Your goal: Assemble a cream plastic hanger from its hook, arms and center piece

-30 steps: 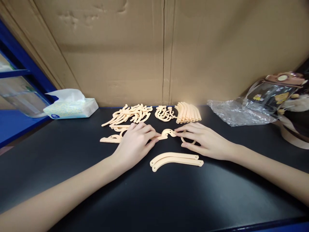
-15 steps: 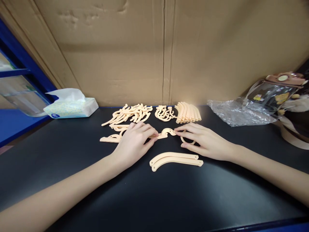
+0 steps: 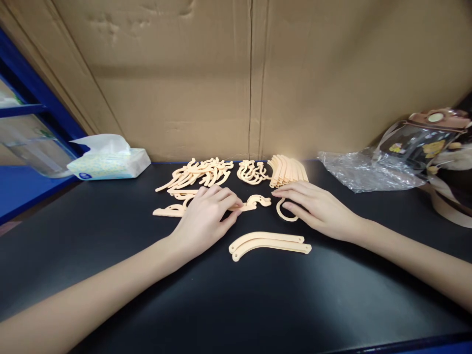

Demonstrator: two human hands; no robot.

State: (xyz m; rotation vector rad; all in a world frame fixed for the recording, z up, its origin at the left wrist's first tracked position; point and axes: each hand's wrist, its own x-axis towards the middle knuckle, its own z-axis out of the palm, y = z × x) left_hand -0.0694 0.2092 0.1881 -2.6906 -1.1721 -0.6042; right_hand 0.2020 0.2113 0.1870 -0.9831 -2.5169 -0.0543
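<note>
My left hand [image 3: 210,211] rests on the black table with thumb and fingertips pinched on the end of a cream plastic hanger part [image 3: 250,207]. Touching that end lies a small curved cream piece [image 3: 258,199]. Just to the right, my right hand [image 3: 313,206] is open, its fingers apart above a cream hook [image 3: 280,215] that it partly hides. Two long curved hanger arms [image 3: 271,242] lie side by side nearer to me. More flat cream parts [image 3: 168,211] show to the left of my left hand, which covers some of them.
Behind my hands lie a loose pile of curved arms [image 3: 201,172], a cluster of hooks [image 3: 252,172] and a neat row of arms [image 3: 288,169]. A tissue pack [image 3: 110,164] stands at left. Crumpled clear plastic [image 3: 365,172] and a bottle [image 3: 416,142] are at right, before a cardboard wall [image 3: 173,98].
My right hand has let go of the small curved piece, moved slightly right and spread its fingers over the hook. My left hand stays in place.
</note>
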